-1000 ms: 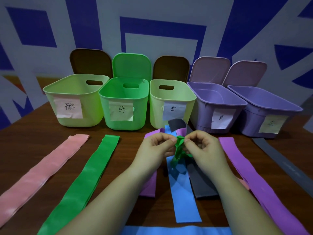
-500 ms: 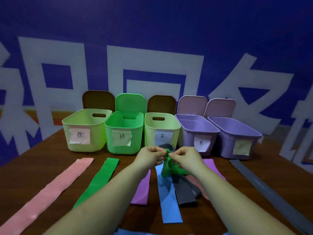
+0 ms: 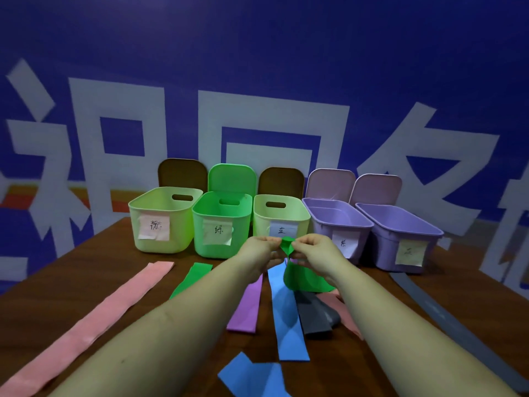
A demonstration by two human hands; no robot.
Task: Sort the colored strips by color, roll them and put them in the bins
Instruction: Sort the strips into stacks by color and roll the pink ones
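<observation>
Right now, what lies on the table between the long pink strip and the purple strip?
In the head view, a flat green strip lies between the long pink strip and purple strip.

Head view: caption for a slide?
Both hands roll a green strip before five labelled bins.

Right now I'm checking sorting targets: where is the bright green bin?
Head view: the bright green bin stands second from left in the row, between two pale yellow-green bins.

Staged sorting workspace: labelled bins, blue signage wall
</observation>
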